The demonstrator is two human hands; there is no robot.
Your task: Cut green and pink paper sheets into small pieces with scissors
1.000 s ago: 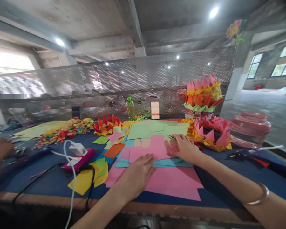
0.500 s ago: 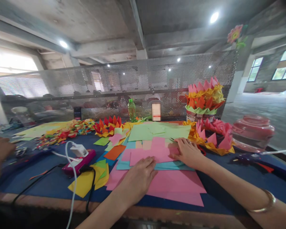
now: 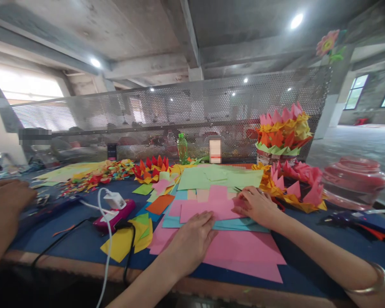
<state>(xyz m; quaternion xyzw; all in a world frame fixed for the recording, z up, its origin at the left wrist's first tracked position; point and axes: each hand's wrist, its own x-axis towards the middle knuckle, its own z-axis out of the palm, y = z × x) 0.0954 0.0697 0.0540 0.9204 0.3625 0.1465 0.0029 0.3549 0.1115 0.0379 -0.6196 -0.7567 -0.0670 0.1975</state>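
Note:
My left hand [image 3: 195, 241] lies flat on a pink paper strip [image 3: 194, 210], its fingers stretched out and close together. At the strip's right end rests my right hand [image 3: 258, 207], fingers bent and thumb on the paper. A dark pointed tip shows past its fingers and a red handle [image 3: 279, 205] behind it, looking like scissors held in the hand; most of them is hidden. Beneath the strip are blue paper [image 3: 252, 224] and larger pink sheets [image 3: 244, 248]. A pale green sheet [image 3: 235, 177] lies beyond.
A purple power strip [image 3: 128, 209] with a white charger and cables lies left, by yellow paper [image 3: 120, 244]. Folded-paper rings [image 3: 303, 199], a clear jar [image 3: 354, 182] and a glue gun [image 3: 343, 218] are right. Another person's hand [image 3: 11, 196] is far left.
The view has turned slightly left, so everything sits further right. Both my hands stay on the paper almost unmoved. More of the other person's hand shows.

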